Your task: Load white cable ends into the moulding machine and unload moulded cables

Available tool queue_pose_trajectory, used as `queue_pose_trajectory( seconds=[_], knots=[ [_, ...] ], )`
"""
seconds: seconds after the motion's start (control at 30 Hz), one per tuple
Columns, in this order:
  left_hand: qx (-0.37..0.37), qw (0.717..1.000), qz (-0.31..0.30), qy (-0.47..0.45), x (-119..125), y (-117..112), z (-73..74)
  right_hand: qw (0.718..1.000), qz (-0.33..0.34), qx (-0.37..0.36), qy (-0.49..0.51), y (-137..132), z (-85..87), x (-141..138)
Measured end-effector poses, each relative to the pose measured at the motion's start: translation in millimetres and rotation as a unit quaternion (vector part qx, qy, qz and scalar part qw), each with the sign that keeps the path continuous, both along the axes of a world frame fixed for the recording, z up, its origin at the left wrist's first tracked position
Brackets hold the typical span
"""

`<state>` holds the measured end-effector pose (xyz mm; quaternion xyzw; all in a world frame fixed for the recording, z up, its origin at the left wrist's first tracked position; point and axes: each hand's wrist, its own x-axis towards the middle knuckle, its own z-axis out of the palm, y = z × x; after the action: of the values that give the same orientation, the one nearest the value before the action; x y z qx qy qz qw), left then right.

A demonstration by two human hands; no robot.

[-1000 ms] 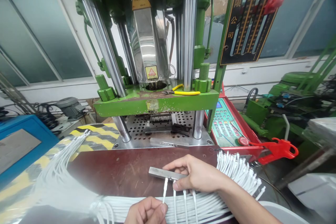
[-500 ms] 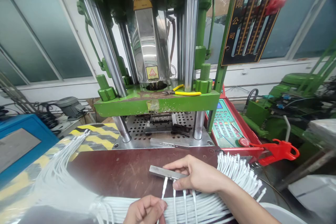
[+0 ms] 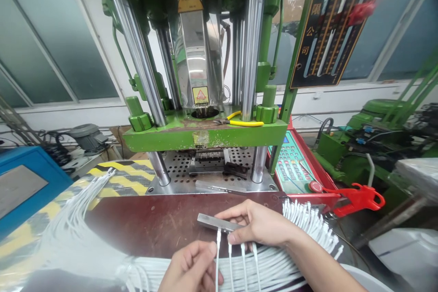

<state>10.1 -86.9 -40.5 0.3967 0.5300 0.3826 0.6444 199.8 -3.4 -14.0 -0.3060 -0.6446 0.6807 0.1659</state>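
Observation:
My right hand pinches a narrow grey metal bar between thumb and fingers, above the brown work surface. Several white cables hang down from the bar's near edge, side by side. At the bar's left end is the leftmost cable, and my left hand is closed around it just below its thicker upper end. How the cable ends sit in the bar is partly hidden by my right thumb. Beneath both hands lies a large bundle of white cables.
A green press stands ahead, with a mould block on its perforated plate. Another metal bar lies at the plate's front edge. Yellow-handled pliers rest on the press. Right of it are a keypad panel and red air gun.
My left hand has moved up along the leftmost cable, closer to the bar. The bar and right hand have shifted very slightly to the right in view.

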Motion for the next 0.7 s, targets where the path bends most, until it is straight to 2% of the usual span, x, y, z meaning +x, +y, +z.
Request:
queue_pose_trajectory(
  seconds=[0.13,0.27,0.33,0.43,0.53,0.6,0.7],
  knots=[
    [0.047,0.996,0.074,0.007,-6,25,8.1,1.000,0.014,-0.018,-0.013,8,18.2,-9],
    [0.100,0.993,0.061,-0.001,-20,56,16.6,0.999,0.030,0.000,-0.045,24,44.8,-12],
    [0.107,0.991,0.074,-0.015,-31,70,22.2,0.997,0.032,0.002,-0.068,36,51.0,-8],
    [0.111,0.989,0.098,-0.026,-48,91,30.6,0.995,-0.017,-0.007,-0.102,60,45.4,-3],
    [0.122,0.987,0.105,-0.004,-63,121,34.3,0.987,-0.136,0.012,-0.079,90,29.4,-8],
    [0.134,0.983,0.117,0.035,-69,149,33.2,0.974,-0.212,0.041,-0.065,112,18.4,-17],
    [0.154,0.968,0.153,0.128,-76,195,27.2,0.951,-0.285,0.089,-0.077,148,3.1,-30]
  ],
)
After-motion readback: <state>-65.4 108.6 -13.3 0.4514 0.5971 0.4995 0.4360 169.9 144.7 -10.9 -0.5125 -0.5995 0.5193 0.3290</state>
